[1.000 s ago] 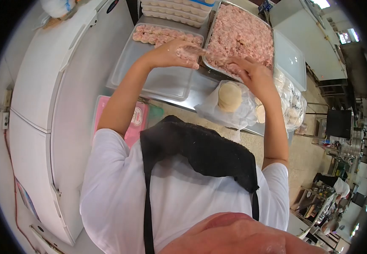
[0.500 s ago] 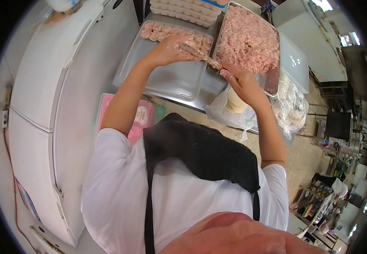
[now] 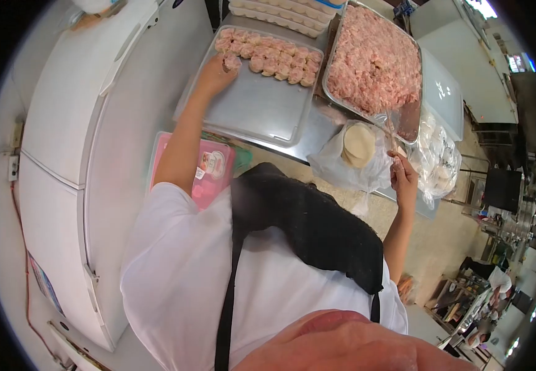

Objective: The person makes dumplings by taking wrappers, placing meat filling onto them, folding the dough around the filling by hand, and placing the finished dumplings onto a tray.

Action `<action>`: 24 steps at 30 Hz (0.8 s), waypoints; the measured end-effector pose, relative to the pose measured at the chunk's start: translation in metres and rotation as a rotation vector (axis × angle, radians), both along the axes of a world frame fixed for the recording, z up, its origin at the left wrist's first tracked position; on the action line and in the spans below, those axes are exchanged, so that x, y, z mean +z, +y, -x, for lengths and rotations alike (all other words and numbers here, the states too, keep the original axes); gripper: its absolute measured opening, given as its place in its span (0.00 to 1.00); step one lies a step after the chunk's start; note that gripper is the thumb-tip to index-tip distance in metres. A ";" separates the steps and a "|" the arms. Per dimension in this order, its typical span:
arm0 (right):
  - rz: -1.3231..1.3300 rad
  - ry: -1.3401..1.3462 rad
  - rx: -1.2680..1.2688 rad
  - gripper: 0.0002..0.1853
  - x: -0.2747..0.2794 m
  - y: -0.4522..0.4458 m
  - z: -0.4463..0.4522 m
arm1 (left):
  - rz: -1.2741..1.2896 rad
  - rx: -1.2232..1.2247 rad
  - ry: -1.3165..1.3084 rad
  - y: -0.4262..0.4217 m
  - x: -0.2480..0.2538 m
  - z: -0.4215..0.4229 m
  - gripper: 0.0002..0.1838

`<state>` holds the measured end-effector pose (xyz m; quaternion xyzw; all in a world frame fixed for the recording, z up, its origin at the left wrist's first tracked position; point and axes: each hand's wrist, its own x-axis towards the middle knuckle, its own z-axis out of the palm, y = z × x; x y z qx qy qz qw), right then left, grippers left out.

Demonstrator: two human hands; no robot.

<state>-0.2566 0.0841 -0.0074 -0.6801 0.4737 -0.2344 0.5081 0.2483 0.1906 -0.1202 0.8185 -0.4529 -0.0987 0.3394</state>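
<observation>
At the plastic tray (image 3: 243, 111), the left hand (image 3: 213, 75), now parted from the right hand (image 3: 405, 177), holds a dumpling (image 3: 232, 62) beside the dumpling rows (image 3: 268, 65), while the right grips a stick (image 3: 389, 125) by the minced meat (image 3: 373, 55).

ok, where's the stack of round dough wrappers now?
Head view, right of centre: the wrapper stack sits on a clear plastic bag, just below the metal tray of ground meat in the image and left of the right hand.

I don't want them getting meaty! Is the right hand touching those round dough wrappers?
Apart. The head view shows part of the plastic bag in the gap between the right hand and the round dough wrappers.
</observation>
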 end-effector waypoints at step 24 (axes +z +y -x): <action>0.960 0.905 0.511 0.12 0.031 -0.203 0.048 | 0.039 -0.139 -0.275 -0.050 0.036 0.099 0.29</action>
